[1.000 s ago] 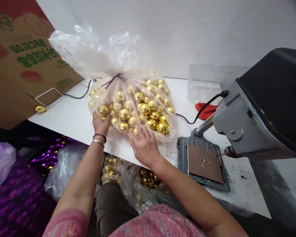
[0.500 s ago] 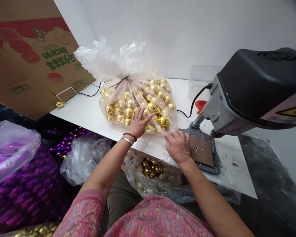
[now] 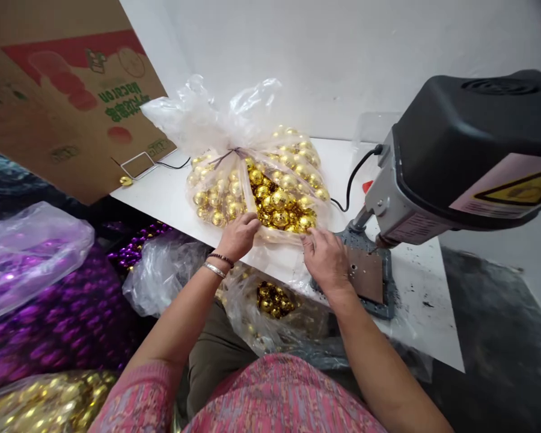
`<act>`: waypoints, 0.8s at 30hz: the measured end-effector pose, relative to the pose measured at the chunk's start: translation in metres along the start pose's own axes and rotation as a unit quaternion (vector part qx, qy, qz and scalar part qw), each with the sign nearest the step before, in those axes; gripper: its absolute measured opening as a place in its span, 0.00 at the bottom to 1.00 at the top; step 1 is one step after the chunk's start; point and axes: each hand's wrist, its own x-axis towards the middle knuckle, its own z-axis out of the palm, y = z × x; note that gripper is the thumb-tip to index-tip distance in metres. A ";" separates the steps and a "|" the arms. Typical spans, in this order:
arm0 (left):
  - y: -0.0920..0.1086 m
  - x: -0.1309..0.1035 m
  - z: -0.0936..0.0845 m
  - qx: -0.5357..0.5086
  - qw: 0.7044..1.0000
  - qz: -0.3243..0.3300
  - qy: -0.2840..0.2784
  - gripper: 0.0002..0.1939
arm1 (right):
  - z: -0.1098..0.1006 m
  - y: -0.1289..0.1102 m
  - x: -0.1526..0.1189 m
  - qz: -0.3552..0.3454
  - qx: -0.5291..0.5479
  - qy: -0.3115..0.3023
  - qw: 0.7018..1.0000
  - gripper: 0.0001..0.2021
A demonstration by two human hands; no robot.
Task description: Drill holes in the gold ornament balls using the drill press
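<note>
Spreading the plastic bag (image 3: 228, 183) open over its gold balls (image 3: 277, 207) at centre frame seems the step in hand, the next move likely calling for a wider gap, with left hand (image 3: 238, 236) and right hand (image 3: 327, 258) apparently pinching the bag's lower edge, fingers nearly closed, balls just beyond.

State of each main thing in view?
Upper bag, neck tied, side open, gold balls exposed
Left hand, closed on opening's edge
Right hand, closed on opening's edge
Drill, head over base, running unclear
Brown board, flat on base, holed
Cardboard box, print upside down
Lower bag, open
</note>
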 end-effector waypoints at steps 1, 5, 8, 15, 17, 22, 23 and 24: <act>0.004 -0.001 0.001 -0.005 1.000 0.002 0.002 0.14 | -0.001 -0.002 0.007 -0.001 0.008 0.004 1.000 0.24; 0.015 -0.001 0.005 -0.032 0.999 0.006 0.030 0.16 | 0.004 -0.003 0.042 0.018 0.023 0.023 0.999 0.22; 0.020 -0.006 0.005 -0.043 0.998 0.023 0.027 0.17 | 0.015 0.002 0.065 0.044 0.026 0.029 0.998 0.23; 0.026 -0.030 0.009 -0.117 0.992 0.007 0.043 0.17 | 0.011 0.012 0.075 0.039 0.039 0.030 0.998 0.27; 0.019 -0.046 0.016 -0.156 0.985 -0.023 0.067 0.20 | 0.002 0.013 0.053 0.015 0.040 0.048 0.998 0.26; 0.007 -0.132 0.065 -0.202 0.940 -0.260 0.089 0.23 | -0.006 0.025 -0.082 -0.209 0.004 -0.135 0.969 0.22; 0.009 -0.156 0.078 -0.200 0.920 -0.326 0.082 0.26 | -0.001 0.030 -0.112 -0.214 -0.017 -0.266 0.940 0.22; 0.013 -0.181 0.092 -0.203 0.899 -0.382 0.074 0.31 | 0.005 0.038 -0.139 -0.204 -0.033 -0.327 0.922 0.20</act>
